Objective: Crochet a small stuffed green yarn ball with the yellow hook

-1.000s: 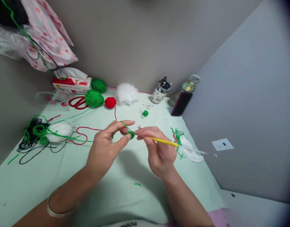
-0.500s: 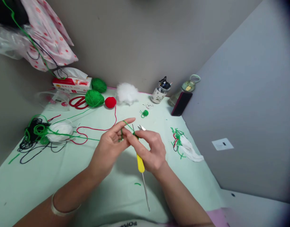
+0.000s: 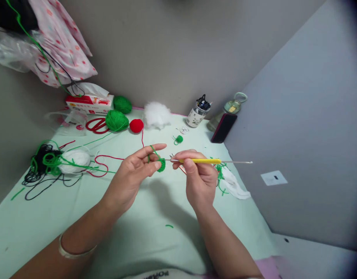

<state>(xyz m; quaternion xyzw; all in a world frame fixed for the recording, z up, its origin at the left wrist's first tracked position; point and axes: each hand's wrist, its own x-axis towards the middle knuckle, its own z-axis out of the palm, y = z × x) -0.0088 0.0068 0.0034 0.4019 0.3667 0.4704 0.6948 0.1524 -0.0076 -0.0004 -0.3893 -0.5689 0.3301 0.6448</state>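
Pinched between the thumb and fingers of my left hand (image 3: 134, 172) is a small green crochet piece (image 3: 162, 165). Green yarn (image 3: 154, 150) loops over its raised index finger. My right hand (image 3: 202, 180) grips a crochet hook (image 3: 206, 161) by its yellow handle, held nearly level. One metal end of the hook meets the green piece; the other points right, past the hand. Behind the right hand lies a pointed metal tool, mostly hidden. A small green crocheted ball (image 3: 179, 138) rests on the table beyond both hands.
At the left lie tangled yarn and a white ball (image 3: 76, 161). Along the back are a tissue box (image 3: 91, 104), red-handled scissors (image 3: 96, 126), green yarn balls (image 3: 116, 120), a red ball (image 3: 136, 125), white stuffing (image 3: 157, 115), a pen jar (image 3: 197, 114), a phone (image 3: 224, 128) and a bottle (image 3: 216, 123). Yarn scraps lie right.
My right hand has moved a little right and swung the hook from steeply pointing down to nearly level. The green piece now shows at the left fingertips.
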